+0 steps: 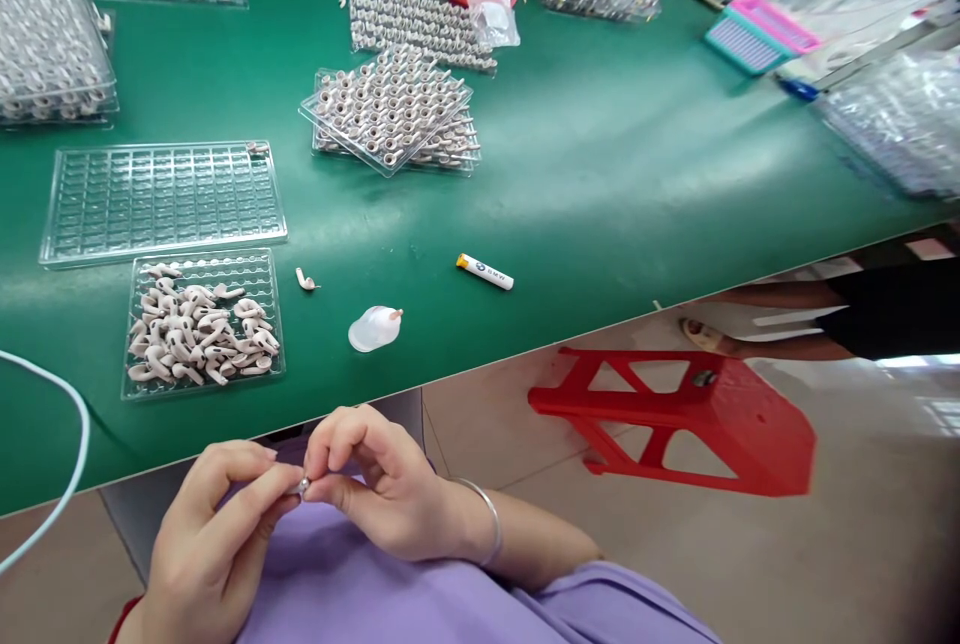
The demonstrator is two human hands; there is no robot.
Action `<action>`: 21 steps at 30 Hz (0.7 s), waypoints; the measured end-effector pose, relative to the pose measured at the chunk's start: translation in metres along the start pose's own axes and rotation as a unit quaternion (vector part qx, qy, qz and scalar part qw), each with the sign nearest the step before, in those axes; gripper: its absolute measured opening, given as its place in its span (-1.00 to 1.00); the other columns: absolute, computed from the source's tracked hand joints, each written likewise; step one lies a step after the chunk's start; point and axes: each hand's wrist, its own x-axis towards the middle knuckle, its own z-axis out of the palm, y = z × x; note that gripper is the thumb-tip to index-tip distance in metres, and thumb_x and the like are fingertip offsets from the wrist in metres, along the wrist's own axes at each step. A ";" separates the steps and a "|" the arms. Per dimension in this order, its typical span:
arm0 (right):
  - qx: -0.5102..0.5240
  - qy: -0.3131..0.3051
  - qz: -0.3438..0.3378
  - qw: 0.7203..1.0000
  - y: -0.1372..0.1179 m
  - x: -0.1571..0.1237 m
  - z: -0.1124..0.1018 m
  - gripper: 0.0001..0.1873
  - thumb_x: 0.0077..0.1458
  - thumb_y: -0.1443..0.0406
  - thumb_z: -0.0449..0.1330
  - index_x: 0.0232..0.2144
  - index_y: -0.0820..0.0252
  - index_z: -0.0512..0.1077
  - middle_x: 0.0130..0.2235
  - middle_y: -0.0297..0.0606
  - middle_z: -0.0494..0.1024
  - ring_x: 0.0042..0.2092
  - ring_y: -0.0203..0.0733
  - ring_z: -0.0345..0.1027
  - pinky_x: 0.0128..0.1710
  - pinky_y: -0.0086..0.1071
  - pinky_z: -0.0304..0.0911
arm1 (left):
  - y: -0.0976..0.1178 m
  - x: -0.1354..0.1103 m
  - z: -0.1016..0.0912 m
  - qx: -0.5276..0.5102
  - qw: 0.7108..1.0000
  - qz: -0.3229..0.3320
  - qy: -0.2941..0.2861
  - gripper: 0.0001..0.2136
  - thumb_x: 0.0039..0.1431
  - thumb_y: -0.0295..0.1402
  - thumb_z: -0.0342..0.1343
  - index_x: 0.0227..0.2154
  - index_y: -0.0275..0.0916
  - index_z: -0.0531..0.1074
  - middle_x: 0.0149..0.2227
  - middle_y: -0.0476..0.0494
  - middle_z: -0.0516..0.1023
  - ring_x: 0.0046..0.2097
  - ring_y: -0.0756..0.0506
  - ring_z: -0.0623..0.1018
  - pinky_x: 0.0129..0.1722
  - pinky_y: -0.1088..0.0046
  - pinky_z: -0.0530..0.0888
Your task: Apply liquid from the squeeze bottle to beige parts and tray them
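Observation:
In front of my purple shirt, my left hand (217, 534) and my right hand (394, 489) meet fingertip to fingertip. Both pinch a small pale part (303, 486) with a silvery glint; most of it is covered by the fingers. Beyond them on the table, a clear tray (247, 269) holds a heap of white earbud shells (187, 329). One loose earbud shell (304, 279) lies to the right of that tray. Nearby are a small translucent bottle (375, 328) with an orange-brown tip and a white tube (486, 272) with a yellow end.
A clear slotted tray (161, 199) has one part in its far corner. Stacked filled trays (390, 109) stand behind, with another stack (49, 49) at left. A white cable (79, 424) curves at left. A red stool (720, 424) stands on the floor near another person's leg (787, 309).

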 end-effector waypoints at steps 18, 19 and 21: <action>0.060 0.038 0.030 0.997 0.006 -0.004 0.003 -0.70 0.08 0.36 0.32 -0.32 0.08 0.23 -0.36 -0.36 0.49 -0.33 -0.30 0.45 -0.33 -0.38 0.41 | 0.002 -0.003 -0.001 0.015 1.000 0.012 -0.014 -0.77 0.23 -0.62 0.04 -0.12 -0.26 0.46 -0.25 -0.09 0.44 -0.11 -0.04 0.47 -0.13 0.53 0.48; 0.065 0.040 0.034 0.997 0.006 -0.004 0.003 -0.70 0.06 0.38 0.33 -0.31 0.08 0.24 -0.36 -0.37 0.50 -0.33 -0.31 0.46 -0.33 -0.39 0.41 | 0.002 -0.002 -0.001 0.014 1.000 0.013 -0.013 -0.77 0.23 -0.62 0.04 -0.12 -0.26 0.46 -0.25 -0.09 0.44 -0.11 -0.03 0.47 -0.12 0.53 0.48; 0.074 0.045 0.046 0.995 0.006 -0.003 0.003 -0.68 0.01 0.39 0.37 -0.31 0.09 0.28 -0.37 -0.38 0.50 -0.34 -0.31 0.46 -0.31 -0.39 0.41 | 0.002 -0.002 0.000 0.011 1.000 0.009 -0.010 -0.78 0.24 -0.60 0.05 -0.12 -0.26 0.46 -0.25 -0.09 0.44 -0.12 -0.03 0.48 -0.13 0.54 0.48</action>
